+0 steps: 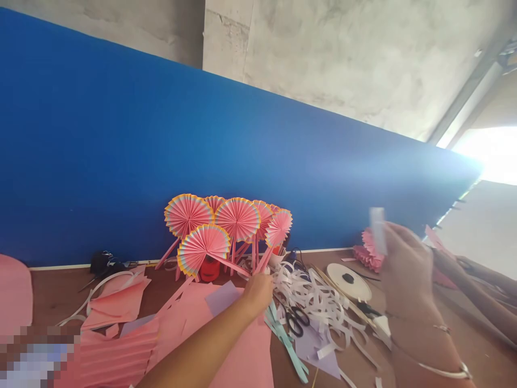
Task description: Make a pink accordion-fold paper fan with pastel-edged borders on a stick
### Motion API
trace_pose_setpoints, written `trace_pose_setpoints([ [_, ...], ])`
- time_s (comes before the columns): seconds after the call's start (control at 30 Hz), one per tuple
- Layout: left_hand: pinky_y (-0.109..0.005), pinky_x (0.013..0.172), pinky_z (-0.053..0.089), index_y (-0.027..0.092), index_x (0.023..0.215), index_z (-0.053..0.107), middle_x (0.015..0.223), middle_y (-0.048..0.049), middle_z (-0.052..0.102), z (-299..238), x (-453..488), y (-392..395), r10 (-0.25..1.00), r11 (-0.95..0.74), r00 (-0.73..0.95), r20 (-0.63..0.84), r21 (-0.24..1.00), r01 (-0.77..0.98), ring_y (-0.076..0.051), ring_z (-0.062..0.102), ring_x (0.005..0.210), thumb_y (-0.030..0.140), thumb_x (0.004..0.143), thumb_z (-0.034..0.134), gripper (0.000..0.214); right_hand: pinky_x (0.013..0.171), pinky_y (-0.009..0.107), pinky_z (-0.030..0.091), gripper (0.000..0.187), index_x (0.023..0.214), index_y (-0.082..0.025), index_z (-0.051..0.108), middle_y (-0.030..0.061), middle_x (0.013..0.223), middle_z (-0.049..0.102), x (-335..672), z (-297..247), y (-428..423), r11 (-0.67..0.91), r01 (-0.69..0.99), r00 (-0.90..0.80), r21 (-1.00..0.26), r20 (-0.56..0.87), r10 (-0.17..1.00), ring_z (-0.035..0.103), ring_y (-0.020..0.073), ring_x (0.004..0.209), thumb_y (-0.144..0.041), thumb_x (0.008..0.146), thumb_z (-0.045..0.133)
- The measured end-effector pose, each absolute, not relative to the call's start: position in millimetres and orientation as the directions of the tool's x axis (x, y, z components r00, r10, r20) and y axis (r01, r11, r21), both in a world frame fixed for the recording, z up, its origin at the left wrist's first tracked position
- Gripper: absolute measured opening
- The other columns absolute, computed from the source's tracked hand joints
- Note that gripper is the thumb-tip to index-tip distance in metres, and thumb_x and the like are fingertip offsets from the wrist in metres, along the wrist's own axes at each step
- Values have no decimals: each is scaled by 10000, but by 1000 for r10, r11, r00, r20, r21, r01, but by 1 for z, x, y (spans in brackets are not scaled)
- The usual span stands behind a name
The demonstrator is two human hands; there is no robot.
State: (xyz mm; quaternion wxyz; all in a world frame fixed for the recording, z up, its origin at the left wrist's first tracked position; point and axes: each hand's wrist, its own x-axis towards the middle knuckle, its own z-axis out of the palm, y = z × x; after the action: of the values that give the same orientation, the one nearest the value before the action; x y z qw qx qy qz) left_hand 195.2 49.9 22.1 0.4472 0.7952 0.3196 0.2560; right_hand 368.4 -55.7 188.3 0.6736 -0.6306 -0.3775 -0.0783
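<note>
My left hand [258, 295] is closed at the lower ends of pink paper sticks. One stick runs to a pleated paper fan [204, 249] with a yellow and blue rim; another slopes up to a fan [278, 227] on the right. The fingers are mostly hidden, so which stick they grip is unclear. Raised at the right, my right hand [407, 264] pinches a short white strip [378, 229], both blurred by motion. More pleated fans [237, 219] stand behind the left hand, around a red object [210, 268].
Curled white paper strips [311, 291] lie between my hands with black-handled scissors [297, 321] and light-blue strips [286, 345]. Pink sheets [242, 350] cover the front. A white lid-like disc [349, 281] lies behind. Another person's arms [476, 296] reach in from the right. A blue panel [121, 151] borders the back.
</note>
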Motion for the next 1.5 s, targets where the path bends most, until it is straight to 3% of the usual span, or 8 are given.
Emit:
trace_pose_setpoints([
  [0.13,-449,994,398,236,1270,535,1370,-96,495,41,203,45,659,-478,729,187,852,213,-305,533,1162,189,697,716,603,477,268,364,199,819,-178,671,48,723,620,371,199,-59,148,554,753,-819,569,332,480,137,562,-344,713,644],
  [0.3,-321,674,543,132,1362,409,1131,-143,662,93,216,67,683,-397,677,276,917,27,-178,682,777,183,906,366,461,541,272,431,253,795,-163,675,38,716,648,347,168,-43,134,690,562,-712,643,520,556,166,631,-400,715,636],
  [0.5,-305,850,505,144,1208,583,1079,-113,697,141,212,86,600,-328,712,364,924,-197,-193,634,1032,67,806,522,415,411,218,406,288,814,-160,664,25,714,624,326,153,-37,202,601,559,-774,587,586,489,106,482,-434,724,656],
  [0.77,-374,965,414,156,1151,617,1087,-85,682,178,199,75,665,-243,640,384,922,-301,-201,579,1087,263,891,518,298,422,204,395,310,833,-170,651,26,728,620,325,151,-37,239,437,634,-867,485,602,525,126,559,-460,723,664],
  [1.03,-217,554,441,115,922,656,715,-27,663,104,122,20,839,-37,530,128,983,-180,-106,565,584,368,735,684,317,642,275,455,227,837,-191,586,12,746,609,288,110,-31,306,500,497,-810,558,664,552,152,687,-414,798,605],
  [1.17,-213,548,432,126,887,675,680,-2,644,75,78,10,917,-11,395,65,991,-137,-88,525,549,357,727,668,280,647,279,467,331,1093,-205,521,-13,717,617,256,92,-29,280,259,109,-925,316,943,587,156,700,-386,825,592],
  [1.27,-217,549,442,118,923,683,664,-8,646,64,51,9,947,45,322,-2,991,-128,-102,547,561,400,707,688,356,567,247,464,494,1269,-234,444,-23,765,607,237,81,-25,197,201,-124,-960,175,977,585,129,633,-364,821,606],
  [1.5,-308,827,508,182,1156,621,1055,-99,696,49,31,0,970,-100,215,117,991,-88,-203,648,922,448,815,594,433,331,168,308,445,1180,-198,568,-61,652,540,208,56,-13,-44,-125,85,-991,-55,995,439,33,328,-400,787,619],
])
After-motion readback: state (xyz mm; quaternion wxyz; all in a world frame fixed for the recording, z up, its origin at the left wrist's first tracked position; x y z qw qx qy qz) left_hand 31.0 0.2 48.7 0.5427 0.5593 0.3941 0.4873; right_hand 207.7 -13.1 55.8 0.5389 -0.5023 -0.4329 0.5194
